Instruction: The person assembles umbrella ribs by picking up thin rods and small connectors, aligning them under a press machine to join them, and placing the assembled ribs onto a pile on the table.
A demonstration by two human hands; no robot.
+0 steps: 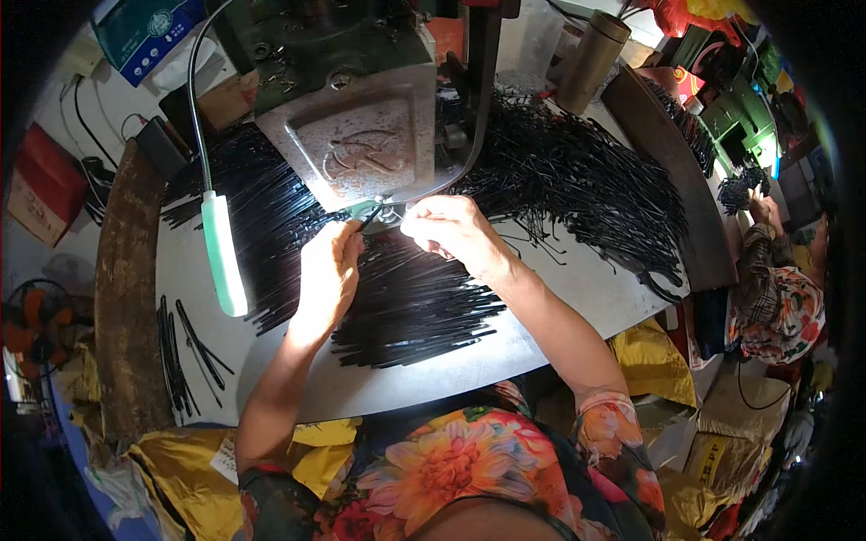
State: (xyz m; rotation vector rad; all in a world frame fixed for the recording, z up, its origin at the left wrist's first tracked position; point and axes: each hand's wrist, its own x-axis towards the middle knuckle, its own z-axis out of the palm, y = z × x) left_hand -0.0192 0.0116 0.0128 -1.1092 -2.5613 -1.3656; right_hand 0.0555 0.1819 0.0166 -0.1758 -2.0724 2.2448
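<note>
My left hand pinches a thin black strip between thumb and fingertips, its end by the small metal parts under the machine head. Across from it, my right hand has its fingers closed in a pinch close to the same spot. Whatever lies in that pinch is too small to make out. Above both hands stands a machine with a worn metal cover plate. Beneath them lies a broad layer of black strips, roughly side by side on the pale tabletop.
A lit lamp on a bendy neck hangs left of my left hand. Tangled black strips are heaped at the right. Wooden boards edge the table. A tan cylinder stands behind. Another person works at far right.
</note>
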